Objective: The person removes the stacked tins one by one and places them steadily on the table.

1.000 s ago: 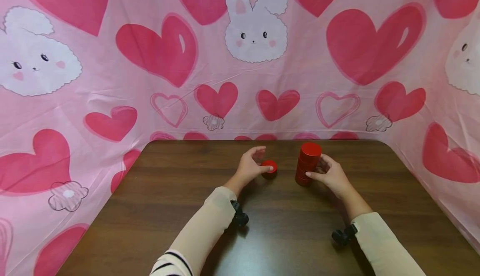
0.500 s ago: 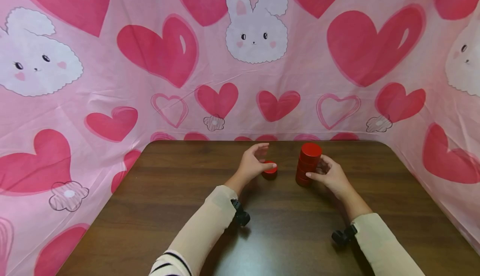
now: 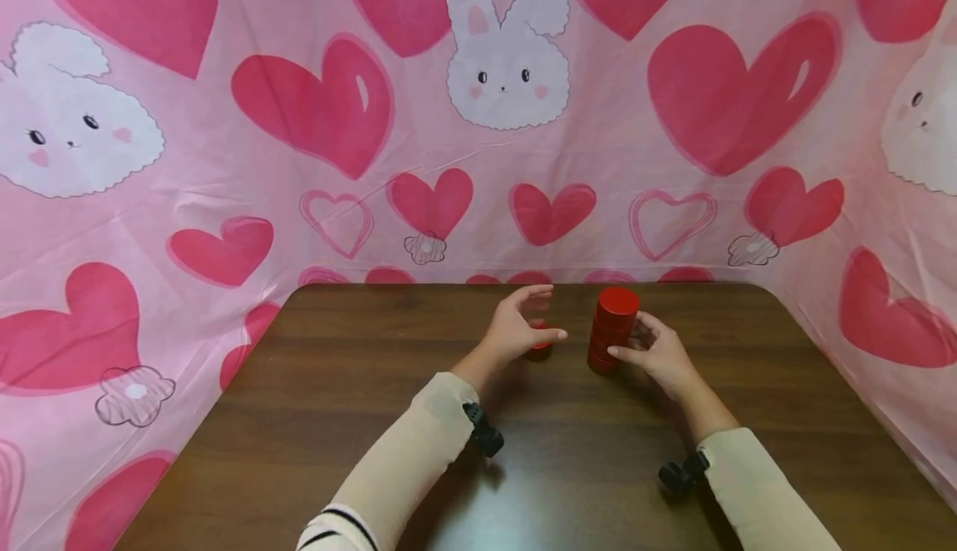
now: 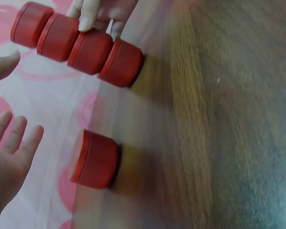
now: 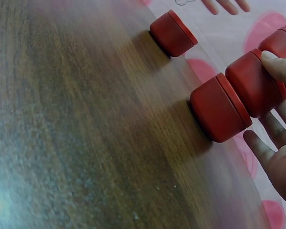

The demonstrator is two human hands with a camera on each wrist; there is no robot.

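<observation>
Standing upright in the grasp of the right hand (image 3: 665, 358): red stack (image 3: 613, 328).

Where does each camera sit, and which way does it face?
Head: worn on the head, facing forward and down at the table and heart-print cloth; both sleeves, left hand and right hand show.
Left wrist: worn there, looking past the left hand at the red stack; right hand shows partly.
Right wrist: worn there, looking past the right hand at that stack; left hand shows partly.
Both wrist views share the single red container.

Both hands (image 3: 516, 328) (image 3: 661, 356) forward, apart
</observation>
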